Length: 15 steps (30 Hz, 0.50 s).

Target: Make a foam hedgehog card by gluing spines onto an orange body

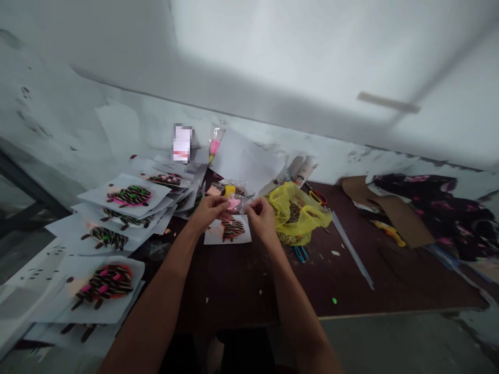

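Observation:
A small clear plastic bag with something pink inside [235,203] is stretched between my two hands. My left hand [212,212] pinches its left side with thumb and fingers, and my right hand [262,214] pinches the right side. Just below them on the dark table lies a white card with a brown-striped hedgehog picture [233,229]. Close to my right hand sits a yellow plastic bag [298,214] filled with small brown sticks. Behind my hands are a yellow piece [230,190] and crumpled clear plastic.
Stacks of hedgehog cards [128,195] cover the left side. Blue-handled scissors [300,254], a clear strip [353,249] and a green bit [334,301] lie to the right. Brown cardboard [405,221] and dark flowered cloth [463,215] are at far right. A wall rises behind.

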{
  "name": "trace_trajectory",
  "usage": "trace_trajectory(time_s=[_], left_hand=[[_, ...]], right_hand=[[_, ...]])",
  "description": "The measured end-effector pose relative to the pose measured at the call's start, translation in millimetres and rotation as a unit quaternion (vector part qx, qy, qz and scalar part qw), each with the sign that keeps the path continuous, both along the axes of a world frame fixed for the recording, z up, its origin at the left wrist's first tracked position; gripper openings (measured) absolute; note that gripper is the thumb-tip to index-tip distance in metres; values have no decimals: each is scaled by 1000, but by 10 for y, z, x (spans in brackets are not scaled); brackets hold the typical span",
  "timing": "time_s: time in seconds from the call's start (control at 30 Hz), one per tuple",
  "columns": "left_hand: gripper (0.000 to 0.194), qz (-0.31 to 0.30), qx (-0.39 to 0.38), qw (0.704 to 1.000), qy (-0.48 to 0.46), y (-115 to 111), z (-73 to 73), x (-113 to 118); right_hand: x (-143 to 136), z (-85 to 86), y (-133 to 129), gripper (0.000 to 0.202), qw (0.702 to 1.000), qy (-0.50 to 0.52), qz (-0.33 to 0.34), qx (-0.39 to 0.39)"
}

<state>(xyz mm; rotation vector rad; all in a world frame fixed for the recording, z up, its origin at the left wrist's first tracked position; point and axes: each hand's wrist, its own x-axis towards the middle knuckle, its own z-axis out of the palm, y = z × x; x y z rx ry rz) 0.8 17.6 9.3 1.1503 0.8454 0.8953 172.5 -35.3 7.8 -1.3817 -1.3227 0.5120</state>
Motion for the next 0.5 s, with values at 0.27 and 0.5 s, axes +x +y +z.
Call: trace_trajectory(time_s=[0.27, 0.5], left_hand=[[37, -30, 30, 999, 10, 39, -73, -13], [41, 9, 5, 1000, -29, 38, -38, -16]], right_hand=[[-54, 26, -19, 33, 998, 26, 52, 4], [-38, 44, -19, 16, 998, 52, 6, 31]])
